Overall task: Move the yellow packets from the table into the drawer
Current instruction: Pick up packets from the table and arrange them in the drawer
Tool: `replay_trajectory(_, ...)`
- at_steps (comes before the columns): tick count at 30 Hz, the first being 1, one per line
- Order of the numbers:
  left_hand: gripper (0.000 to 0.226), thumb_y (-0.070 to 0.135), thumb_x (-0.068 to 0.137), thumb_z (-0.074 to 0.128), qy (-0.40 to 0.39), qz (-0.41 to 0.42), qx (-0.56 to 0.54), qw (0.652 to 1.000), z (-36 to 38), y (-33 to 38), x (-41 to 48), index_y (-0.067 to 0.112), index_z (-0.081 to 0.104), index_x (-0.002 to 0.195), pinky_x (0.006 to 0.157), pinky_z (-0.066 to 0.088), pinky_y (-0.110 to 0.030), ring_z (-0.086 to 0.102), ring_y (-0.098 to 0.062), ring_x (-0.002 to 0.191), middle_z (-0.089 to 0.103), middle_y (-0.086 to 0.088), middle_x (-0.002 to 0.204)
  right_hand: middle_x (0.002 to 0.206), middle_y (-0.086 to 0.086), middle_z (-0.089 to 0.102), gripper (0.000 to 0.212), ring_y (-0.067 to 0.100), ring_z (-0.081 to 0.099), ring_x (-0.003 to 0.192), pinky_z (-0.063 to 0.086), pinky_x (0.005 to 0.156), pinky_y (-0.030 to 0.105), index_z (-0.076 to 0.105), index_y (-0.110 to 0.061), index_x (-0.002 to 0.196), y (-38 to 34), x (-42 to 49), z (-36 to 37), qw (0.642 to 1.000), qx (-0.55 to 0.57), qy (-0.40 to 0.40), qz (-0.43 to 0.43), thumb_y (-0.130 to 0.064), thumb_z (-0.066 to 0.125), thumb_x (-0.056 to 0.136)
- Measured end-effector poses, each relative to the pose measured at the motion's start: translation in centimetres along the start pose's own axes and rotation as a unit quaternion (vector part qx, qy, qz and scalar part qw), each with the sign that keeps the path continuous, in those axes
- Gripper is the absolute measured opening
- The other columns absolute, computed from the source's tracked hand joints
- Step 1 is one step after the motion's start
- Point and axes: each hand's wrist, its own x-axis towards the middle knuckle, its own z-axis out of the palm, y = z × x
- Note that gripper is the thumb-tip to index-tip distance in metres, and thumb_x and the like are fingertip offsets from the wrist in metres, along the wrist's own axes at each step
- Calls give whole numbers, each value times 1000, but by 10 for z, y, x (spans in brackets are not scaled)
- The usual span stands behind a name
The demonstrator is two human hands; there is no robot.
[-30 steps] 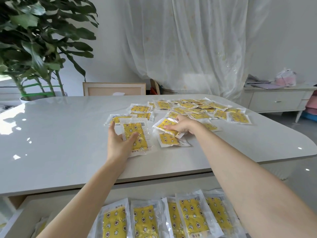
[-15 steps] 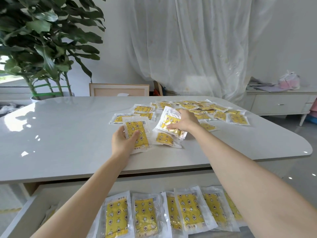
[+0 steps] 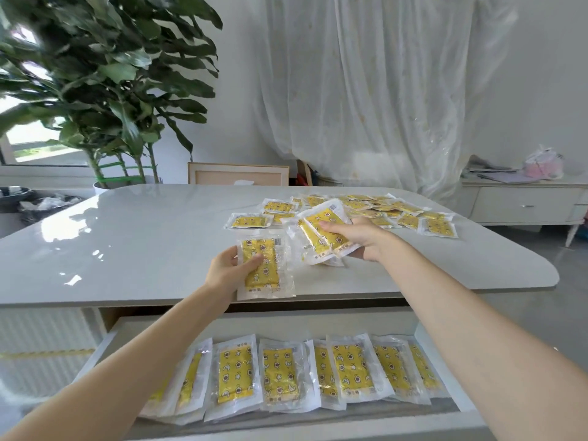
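Held packet, left: a yellow star-patterned packet in a clear plastic wrapper (image 3: pixel 264 265), at the table's front edge, above the open drawer.
Left hand (image 3: pixel 226 271): thumb across the packet's face, fingers curled behind its left edge.
Held packets, right: at least two more yellow wrapped packets (image 3: pixel 324 232), lifted off the tabletop.
Right hand (image 3: pixel 361 237): thumb on top, fingers curled beneath, gripping the small stack.
Writing: a barcode-like patch and small print on the wrappers, too small to read.
Axis: the left packet's long side runs straight away from the person; the right stack lies on a diagonal, far end to the left.
Change: half a second ago the left packet was further in on the table; it has since come to the front edge, and the right stack has risen higher.
Drawer: a white open drawer (image 3: pixel 270 326) holding a row of overlapping yellow packets (image 3: pixel 280 374), long sides front to back.
Table: a glossy pale grey table (image 3: pixel 143 243) with loose yellow packets (image 3: pixel 410 216) scattered far right.
Behind: a large-leaved green plant (image 3: pixel 105 78), a sheer white curtain (image 3: pixel 366 90).
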Motion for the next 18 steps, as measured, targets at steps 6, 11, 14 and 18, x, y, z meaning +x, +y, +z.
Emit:
replay_trajectory(6,25,24,86,68,-54,-8,58,997,-22,0,-34,10,65,107,76,59,-36,72,-25,86,74,-10,97,88,6,75,25,15,72,74,59,72,28,63,-9,98,16,-50,10,983,5,-174,64,-22,73,80)
replay_trajectory(11,18,22,86,69,-98,-22,143,985,-31,-8,-57,14,69,102,78,51,-39,70,-29,91,74,-12,98,104,11,72,49,19,71,88,53,90,35,67,-10,106,39,-75,14,945,-108,-292,100,-28,81,63)
replay_trajectory(14,21,24,82,72,-132,-46,188,972,-36,-21,-64,11,70,99,75,52,-39,65,-27,83,72,-18,98,112,14,70,68,23,70,95,54,91,36,65,-7,114,59,-80,13,927,-139,-321,132,-33,89,57)
replay_trajectory(18,21,17,85,70,-159,-106,194,962,-41,-47,-70,7,68,103,73,60,-30,72,-19,79,74,-9,95,115,16,68,66,25,69,97,53,92,41,65,-5,114,88,-85,12,915,-163,-319,188,-31,90,59)
